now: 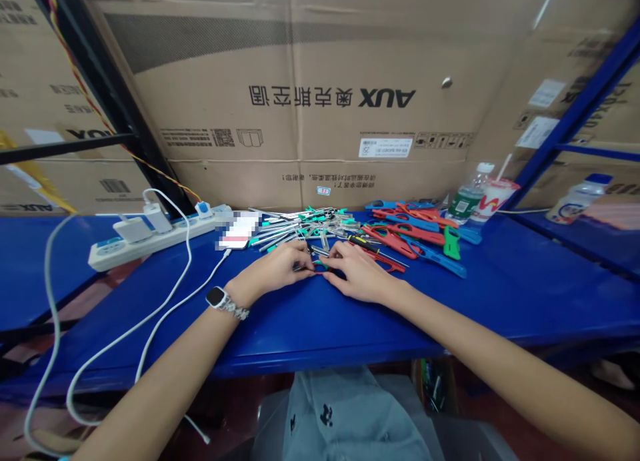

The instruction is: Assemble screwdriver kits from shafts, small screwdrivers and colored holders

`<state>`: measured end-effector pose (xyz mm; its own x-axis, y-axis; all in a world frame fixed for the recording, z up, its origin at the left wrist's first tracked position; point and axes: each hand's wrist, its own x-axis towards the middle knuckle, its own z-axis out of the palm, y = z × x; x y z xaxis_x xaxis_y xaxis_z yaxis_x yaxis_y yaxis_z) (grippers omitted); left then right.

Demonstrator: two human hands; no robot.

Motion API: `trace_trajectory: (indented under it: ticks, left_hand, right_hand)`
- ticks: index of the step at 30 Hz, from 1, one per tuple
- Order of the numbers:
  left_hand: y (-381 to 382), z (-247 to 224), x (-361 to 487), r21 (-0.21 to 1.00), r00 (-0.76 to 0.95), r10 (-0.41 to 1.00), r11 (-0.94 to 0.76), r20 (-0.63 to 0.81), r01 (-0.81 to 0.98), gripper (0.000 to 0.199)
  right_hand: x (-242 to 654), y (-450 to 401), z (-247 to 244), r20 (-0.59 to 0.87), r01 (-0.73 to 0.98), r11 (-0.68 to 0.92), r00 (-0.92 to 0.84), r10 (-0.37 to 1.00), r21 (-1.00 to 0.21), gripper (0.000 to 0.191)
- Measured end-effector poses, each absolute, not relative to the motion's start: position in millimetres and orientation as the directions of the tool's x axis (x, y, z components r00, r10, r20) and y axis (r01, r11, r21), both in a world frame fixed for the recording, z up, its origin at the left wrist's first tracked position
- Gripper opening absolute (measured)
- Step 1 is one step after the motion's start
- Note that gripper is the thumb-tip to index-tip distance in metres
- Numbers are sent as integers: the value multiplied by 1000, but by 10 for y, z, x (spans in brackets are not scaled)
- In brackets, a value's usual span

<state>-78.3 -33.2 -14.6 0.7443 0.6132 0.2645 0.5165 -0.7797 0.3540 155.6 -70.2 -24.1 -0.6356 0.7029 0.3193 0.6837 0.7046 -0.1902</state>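
My left hand point(283, 271) and my right hand point(363, 272) meet over the near-middle of the blue table, fingers pinched. Between their fingertips is a small, thin reddish piece point(320, 272), too small to make out, with a bit of green beside it. Just behind the hands lies a heap of thin metal tubes point(280, 231) with green parts. To the right spreads a pile of red, blue and green plastic casings point(395, 240). A black and yellow screwdriver point(361, 241) rests between the two piles, close to my right hand.
A white power strip point(110, 253) with plugs and trailing white cables lies at left, beside a phone point(239, 231). At back right stand a water bottle point(467, 201) and a paper cup point(495, 198). A large cardboard box point(320, 48) walls off the back.
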Motion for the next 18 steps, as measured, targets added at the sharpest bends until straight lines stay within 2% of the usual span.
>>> trace_trajectory:
  ticks: [2,5,8,10,13,16,18]
  left_hand:
    - [-371,-132,-773,350,724,633,-767,275,538,15]
    - [-435,-124,-728,305,707,645,-762,290,570,35]
    - [-472,-142,-656,228,731,623,-782,277,580,44]
    - [-478,-159,-619,187,749,606,-795,269,577,42]
    - [-474,-167,-601,168,755,590,-807,288,567,44]
    - [-454,-135,-600,190,732,593,-804,335,563,48]
    - [-423,-93,-570,214,709,601,-797,368,565,40]
  right_hand:
    - [1560,-716,-240,319,672,686,-609,726,-278,32]
    - [1611,-705,-207,359,645,640,-529,769,-418,38]
    - [1762,-656,-149,433,659,589,-410,803,-468,31]
    - [1908,-617,-115,427,726,526,-345,836,-443,24]
    - [2111,-579,-90,351,838,425,-306,885,-341,16]
    - [2224,-569,-76,279,881,395,-323,904,-261,18]
    - [2261,-569,-61,245,879,396,-336,909,-264,19]
